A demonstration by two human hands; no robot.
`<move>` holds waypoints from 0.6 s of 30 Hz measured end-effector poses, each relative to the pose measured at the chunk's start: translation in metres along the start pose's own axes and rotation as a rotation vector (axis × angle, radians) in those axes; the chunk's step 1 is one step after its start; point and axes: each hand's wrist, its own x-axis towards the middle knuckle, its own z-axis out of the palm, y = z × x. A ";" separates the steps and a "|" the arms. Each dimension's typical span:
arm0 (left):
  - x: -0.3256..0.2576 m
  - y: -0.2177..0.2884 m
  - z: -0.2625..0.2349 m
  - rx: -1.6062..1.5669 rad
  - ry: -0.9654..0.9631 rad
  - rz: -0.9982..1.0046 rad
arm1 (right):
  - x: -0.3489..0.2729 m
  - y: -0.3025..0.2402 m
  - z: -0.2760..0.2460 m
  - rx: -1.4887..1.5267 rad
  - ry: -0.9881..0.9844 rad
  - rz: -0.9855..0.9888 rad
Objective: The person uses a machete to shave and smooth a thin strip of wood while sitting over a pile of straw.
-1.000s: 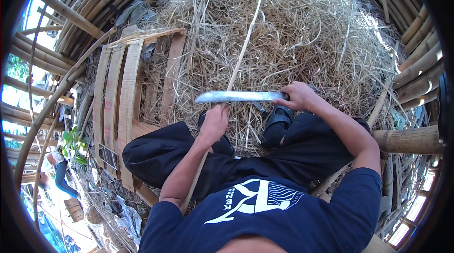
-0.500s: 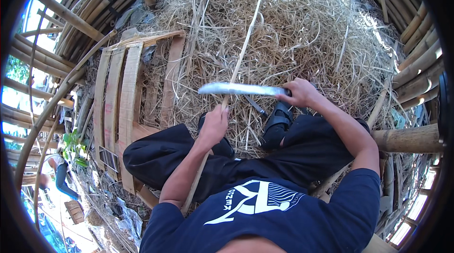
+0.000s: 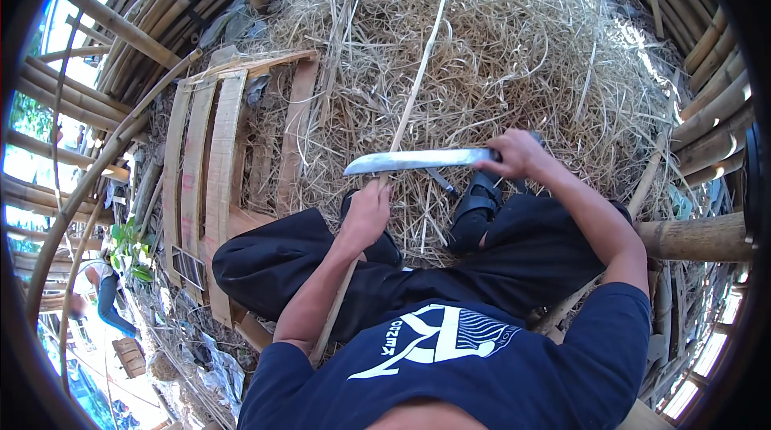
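Note:
A long, thin bamboo strip (image 3: 423,61) runs from the far side of the shavings back past my lap and under my left forearm. My left hand (image 3: 368,209) is closed around it in front of my knees. In my right hand (image 3: 518,154) is the dark handle of a machete (image 3: 414,160). Its broad metal blade points left and lies across the strip, just beyond my left fingers. Whether the edge bites into the strip cannot be made out.
Bamboo shavings (image 3: 514,52) cover the ground ahead. At the left lies a slatted wooden pallet (image 3: 217,165), with a phone-like dark rectangle (image 3: 189,269) on its near end. A thick bamboo pole (image 3: 695,237) juts in at right. Another person (image 3: 108,297) is far left, outside the bamboo frame.
The machete blade was blurred by motion and now shows sharp, slightly nearer to me and to the right. My left hand keeps its grip on the strip.

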 end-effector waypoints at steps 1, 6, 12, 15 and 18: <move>-0.005 -0.002 0.000 0.019 0.011 0.020 | 0.003 0.008 -0.006 0.006 0.000 0.005; 0.000 0.013 -0.005 -0.040 -0.057 -0.078 | 0.007 0.039 -0.030 0.007 0.113 0.317; -0.001 0.005 0.003 -0.011 -0.043 -0.035 | 0.003 0.003 0.011 0.022 0.089 -0.008; -0.009 0.007 0.001 0.007 -0.045 -0.048 | 0.011 0.017 -0.011 0.031 0.014 0.133; -0.006 0.004 0.001 -0.078 -0.072 -0.067 | 0.017 0.050 -0.024 0.095 0.053 0.366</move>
